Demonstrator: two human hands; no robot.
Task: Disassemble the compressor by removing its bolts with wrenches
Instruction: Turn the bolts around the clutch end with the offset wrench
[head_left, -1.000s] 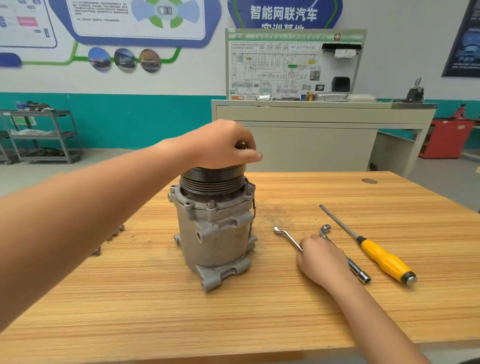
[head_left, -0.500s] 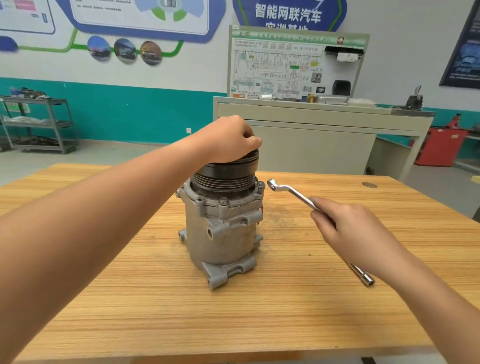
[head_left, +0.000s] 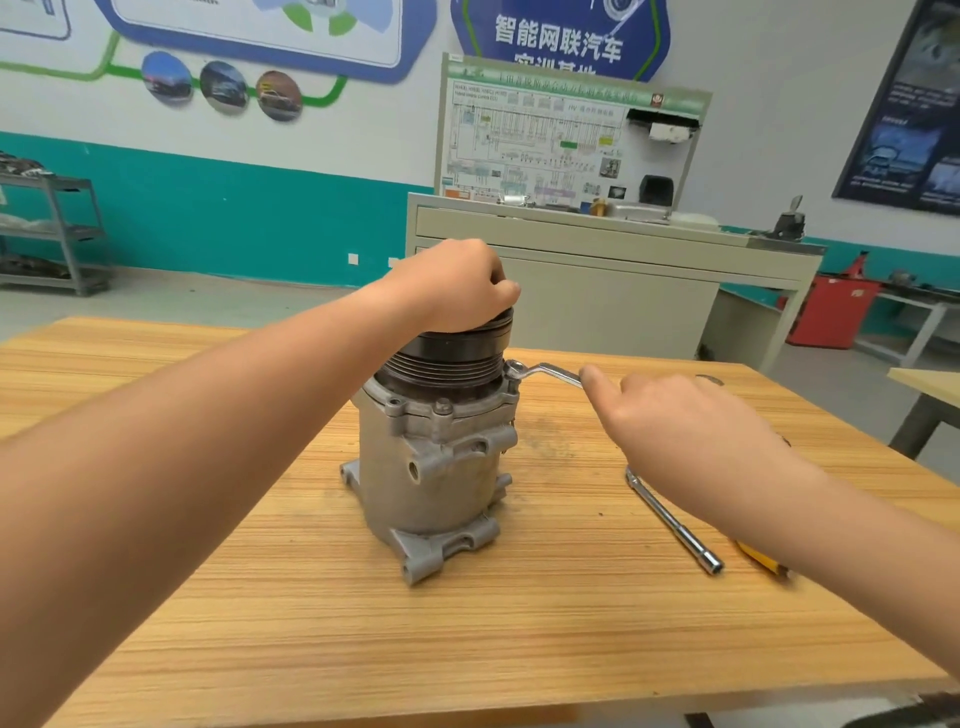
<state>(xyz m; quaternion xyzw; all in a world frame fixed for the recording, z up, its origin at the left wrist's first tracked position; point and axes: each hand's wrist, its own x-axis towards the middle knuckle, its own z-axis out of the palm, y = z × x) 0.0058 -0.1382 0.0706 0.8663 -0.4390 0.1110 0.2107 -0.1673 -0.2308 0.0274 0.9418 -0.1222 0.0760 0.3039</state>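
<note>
Compressor (head_left: 431, 467) stands upright at frame centre on the worktop (head_left: 311, 597). Left hand (head_left: 457, 286) clamps the pulley (head_left: 447, 364) to resist rotation. Right hand (head_left: 685, 421) grips the wrench (head_left: 550, 370), ring end seated on a right-side flange bolt (head_left: 514, 371).

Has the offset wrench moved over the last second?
Yes. The right hand has carried the offset wrench from the table beside the socket wrench up and left to the compressor, its ring end now on a flange bolt.

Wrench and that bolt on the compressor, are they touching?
Touching. The head view shows the ring end of the wrench sitting over a bolt on the rim of the compressor, no gap; the right hand holds its handle.
</note>
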